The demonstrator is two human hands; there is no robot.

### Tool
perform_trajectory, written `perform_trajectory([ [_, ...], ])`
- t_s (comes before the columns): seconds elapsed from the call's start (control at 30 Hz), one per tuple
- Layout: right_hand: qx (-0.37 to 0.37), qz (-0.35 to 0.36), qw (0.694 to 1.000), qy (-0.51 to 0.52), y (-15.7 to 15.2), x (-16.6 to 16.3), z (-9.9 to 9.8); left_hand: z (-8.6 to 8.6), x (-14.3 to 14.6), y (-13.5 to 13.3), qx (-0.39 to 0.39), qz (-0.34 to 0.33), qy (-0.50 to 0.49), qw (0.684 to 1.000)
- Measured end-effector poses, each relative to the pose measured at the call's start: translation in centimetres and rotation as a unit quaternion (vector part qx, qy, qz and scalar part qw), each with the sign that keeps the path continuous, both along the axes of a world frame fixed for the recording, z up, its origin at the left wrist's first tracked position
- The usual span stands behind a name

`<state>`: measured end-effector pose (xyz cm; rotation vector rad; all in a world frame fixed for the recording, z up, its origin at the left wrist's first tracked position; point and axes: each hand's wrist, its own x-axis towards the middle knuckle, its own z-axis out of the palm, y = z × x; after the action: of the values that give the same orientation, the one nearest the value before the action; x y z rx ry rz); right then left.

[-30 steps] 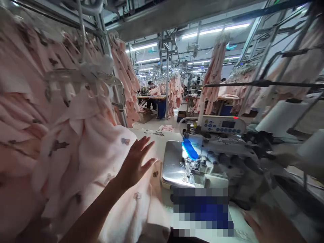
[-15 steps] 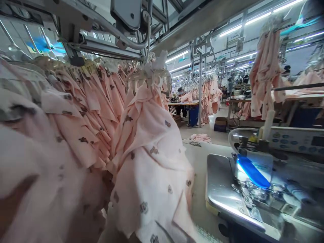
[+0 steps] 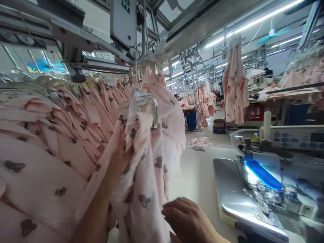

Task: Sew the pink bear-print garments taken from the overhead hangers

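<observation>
Pink garment pieces [image 3: 144,175] with a dark animal print hang from a clear plastic clip hanger [image 3: 154,108] right in front of me. My left hand [image 3: 123,155] grips the left side of this cloth just below the hanger, its fingertips partly hidden by folds. Lower down, my right hand [image 3: 188,216] has its fingers bent together at the cloth's right edge; the thumb is out of sight. Behind it hangs another pink bundle [image 3: 174,125] on its own hanger.
A dense row of hanging pink pieces [image 3: 60,135] fills the left. An overhead rail with a grey lift unit [image 3: 123,23] runs above. On the right stands a sewing machine [image 3: 263,179] with a metal plate on a pale table [image 3: 197,168]. Pink cloth [image 3: 201,141] lies beyond.
Both my hands have come into view at the cloth. A hanger with pink pieces now hangs lower and nearer, in front of the other bundle. The view has turned slightly right.
</observation>
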<state>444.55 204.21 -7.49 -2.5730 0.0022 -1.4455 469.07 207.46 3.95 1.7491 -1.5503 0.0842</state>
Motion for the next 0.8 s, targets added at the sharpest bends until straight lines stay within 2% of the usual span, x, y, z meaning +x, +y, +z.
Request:
perform_trajectory([
  [0.07,0.068,0.098,0.993,-0.024,0.6,2.4,4.4,-0.4,-0.7,1.6,0.059,-0.071,0.037,0.995],
  [0.1,0.123,0.161,0.978,-0.043,0.6,3.8,6.5,-0.4,-0.7,2.4,0.076,-0.089,0.051,0.992],
  [0.17,0.272,0.254,0.926,-0.068,0.0,7.1,9.6,0.0,-0.1,3.3,0.06,-0.065,0.072,0.994],
  [0.2,0.341,0.258,0.901,-0.074,-0.7,8.8,10.4,0.2,0.5,3.1,0.031,-0.034,0.088,0.995],
  [0.23,0.405,0.232,0.881,-0.08,-1.5,10.5,10.6,0.3,1.1,2.6,-0.006,0.002,0.102,0.995],
  [0.33,0.467,0.154,0.864,-0.107,-3.9,14.8,8.5,-0.4,3.1,-0.7,-0.102,0.083,0.113,0.985],
  [0.4,0.47,0.128,0.866,-0.114,-4.9,16.1,6.4,-1.6,4.0,-2.7,-0.106,0.077,0.112,0.985],
  [0.47,0.463,0.12,0.872,-0.107,-5.4,16.2,4.9,-2.5,4.5,-3.5,-0.099,0.054,0.125,0.986],
  [0.53,0.443,0.136,0.882,-0.08,-5.7,15.4,4.4,-2.5,4.7,-2.9,-0.097,0.031,0.155,0.983],
  [0.67,0.4,0.197,0.895,-0.013,-6.4,12.9,4.9,-0.9,4.9,1.0,-0.066,-0.028,0.234,0.97],
  [0.73,0.398,0.202,0.895,-0.014,-6.2,12.0,5.0,-0.8,4.7,3.0,-0.017,-0.054,0.313,0.948],
  [0.8,0.399,0.193,0.896,-0.027,-5.2,11.6,4.9,-1.7,4.2,4.8,0.048,-0.056,0.382,0.921],
])
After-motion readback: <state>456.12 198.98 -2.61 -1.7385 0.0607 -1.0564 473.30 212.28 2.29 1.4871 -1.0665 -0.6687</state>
